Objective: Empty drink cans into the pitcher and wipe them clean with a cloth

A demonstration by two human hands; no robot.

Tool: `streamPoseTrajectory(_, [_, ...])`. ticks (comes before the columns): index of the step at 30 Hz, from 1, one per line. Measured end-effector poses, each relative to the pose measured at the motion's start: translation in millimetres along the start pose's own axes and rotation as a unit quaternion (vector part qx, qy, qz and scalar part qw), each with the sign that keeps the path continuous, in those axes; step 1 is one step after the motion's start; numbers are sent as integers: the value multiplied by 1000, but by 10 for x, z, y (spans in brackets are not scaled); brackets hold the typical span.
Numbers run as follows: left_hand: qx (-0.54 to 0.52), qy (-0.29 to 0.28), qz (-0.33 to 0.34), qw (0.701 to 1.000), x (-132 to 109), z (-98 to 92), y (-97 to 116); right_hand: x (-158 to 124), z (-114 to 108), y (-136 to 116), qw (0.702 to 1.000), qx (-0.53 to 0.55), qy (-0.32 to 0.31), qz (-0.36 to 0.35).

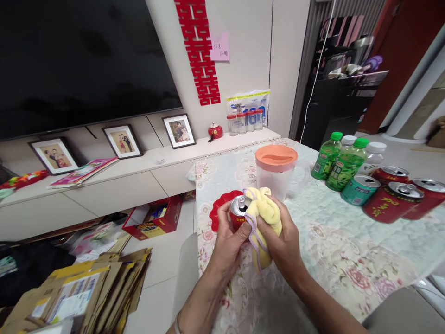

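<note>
An opened red can (238, 217) with a silver top is held in my left hand (229, 239), its fingers wrapped round the left side. My right hand (287, 234) grips a yellow cloth (266, 213) with a purple edge, pressed against the can's right side. Both hands are above the flowered tablecloth (330, 250). Just behind the can lies a red scalloped dish (216, 211), partly covered by my left hand. A clear container with an orange lid (276, 156) stands behind the cloth.
Green bottles (347, 162), clear bottles with white caps (373, 155), a teal can (360, 189) and red cans (392, 202) stand at the table's right. Flattened cardboard (79, 292) and a red box (155, 220) lie on the floor at left.
</note>
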State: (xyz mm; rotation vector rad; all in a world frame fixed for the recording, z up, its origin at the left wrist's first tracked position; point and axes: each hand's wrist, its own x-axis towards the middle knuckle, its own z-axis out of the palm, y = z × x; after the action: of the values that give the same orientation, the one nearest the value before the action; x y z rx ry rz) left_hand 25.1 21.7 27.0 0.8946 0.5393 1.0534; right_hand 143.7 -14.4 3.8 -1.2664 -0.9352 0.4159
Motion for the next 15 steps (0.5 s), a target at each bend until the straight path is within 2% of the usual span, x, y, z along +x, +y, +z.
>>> streamPoseTrajectory(3, [8,22,22,999,1,29,18,-90,52,21,1000,-3,13,-14])
streamPoseTrajectory(8, [4,-20,-10,1000,-36,-23,2,-89,33,39,999,24,23,-21])
streamPoseTrajectory(15, [37,-52,26,998,-94,-80,-42,141,-33,75,979,171,-60,94])
